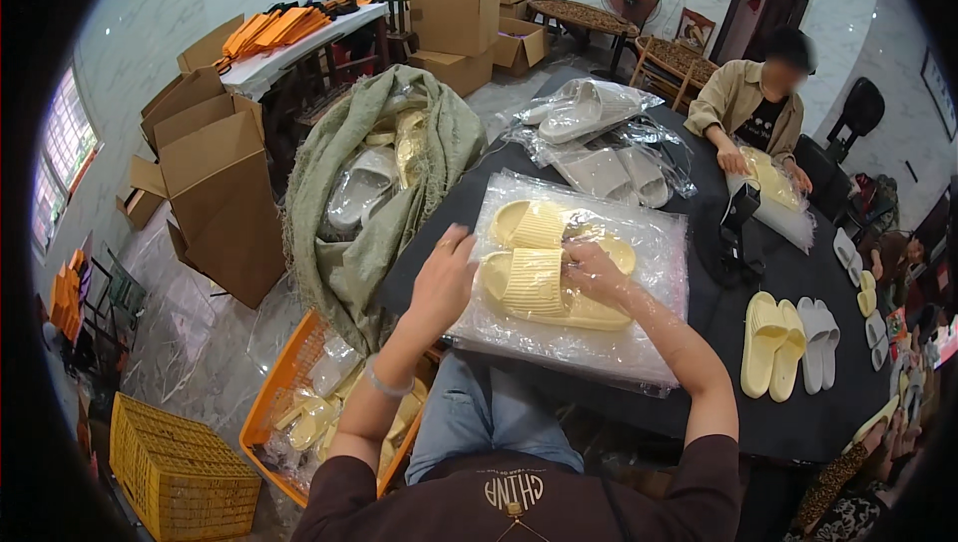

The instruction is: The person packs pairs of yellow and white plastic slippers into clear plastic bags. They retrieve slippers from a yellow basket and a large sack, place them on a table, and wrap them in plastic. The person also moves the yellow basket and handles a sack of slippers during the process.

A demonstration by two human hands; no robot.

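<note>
A pair of pale yellow ribbed slippers point(534, 282) lies side by side on a stack of clear plastic bags point(639, 347) in front of me. My right hand point(596, 272) is closed on the nearer slipper, just behind its strap; its fingertips are partly hidden. Shiny clear film shows around the slippers, but I cannot tell whether they are inside a bag. My left hand point(444, 277) is at the stack's left edge, apart from the slippers, its fingers slightly bent and apart with nothing visible in them.
Bagged grey slippers point(589, 113) lie beyond the stack. Loose yellow slippers point(771, 344) and grey slippers point(818, 342) are to the right. A co-worker point(748, 103) handles a bagged yellow pair across the black table point(689, 442). A green sack point(309, 203) and an orange crate point(269, 382) stand left.
</note>
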